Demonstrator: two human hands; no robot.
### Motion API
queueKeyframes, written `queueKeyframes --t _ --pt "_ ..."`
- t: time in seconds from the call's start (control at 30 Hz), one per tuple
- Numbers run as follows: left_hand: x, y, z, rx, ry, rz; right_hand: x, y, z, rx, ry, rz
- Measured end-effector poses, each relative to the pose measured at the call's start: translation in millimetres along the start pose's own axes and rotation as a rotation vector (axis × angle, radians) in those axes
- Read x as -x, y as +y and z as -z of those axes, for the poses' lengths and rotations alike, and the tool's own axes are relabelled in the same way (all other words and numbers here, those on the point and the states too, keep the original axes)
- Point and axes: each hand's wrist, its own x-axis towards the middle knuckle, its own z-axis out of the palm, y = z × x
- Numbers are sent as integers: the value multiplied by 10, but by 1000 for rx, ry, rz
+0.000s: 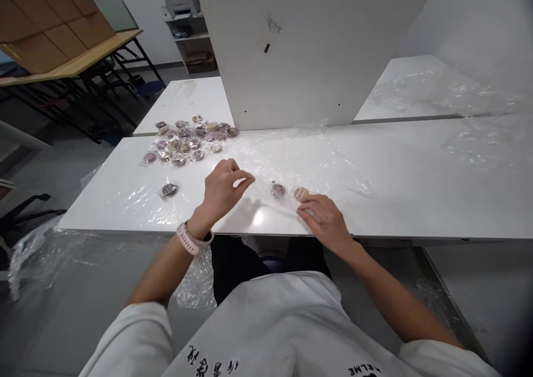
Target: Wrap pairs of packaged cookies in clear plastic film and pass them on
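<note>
In front of me a purple-brown round disc (277, 190) and a tan round disc (301, 193) lie in clear plastic film (264, 192) on the white table. My left hand (222, 187), with a pale watch on its wrist, has thumb and forefinger pinched at the film's left edge. Close against the tan disc, my right hand (326, 220) has its fingers and thumb closed on the film's near right edge. To the left a single dark wrapped disc (169, 190) sits apart. Behind it is a pile of several wrapped discs (185, 147) in purple, tan and brown.
A white panel (300, 49) rises behind the table (437, 182). Loose clear plastic (483, 138) lies at the right, and more (45, 255) hangs off the left end. Farther back stand cardboard boxes (54, 21) on a desk and a printer (182, 0) on a shelf.
</note>
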Motion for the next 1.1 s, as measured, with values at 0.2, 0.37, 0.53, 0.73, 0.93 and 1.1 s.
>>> queueKeyframes --t 0.2,0.37,0.53,0.73,0.93,1.1 --pt "-695 92 -472 45 -185 405 -484 457 34 1 -135 -256" --pt "-646 -75 -807 99 -204 495 -518 664 -104 224 38 -85" --pt "-261 -9 -687 120 -89 78 -290 601 7 129 -2 117" --pt "-274 41 -757 255 -554 -256 -174 635 66 35 -344 72" --pt "-439 -155 -872 459 -406 32 -218 697 55 -50 -226 -93" --pt "-448 -84 -859 403 -429 283 -380 705 103 -188 -280 -548"
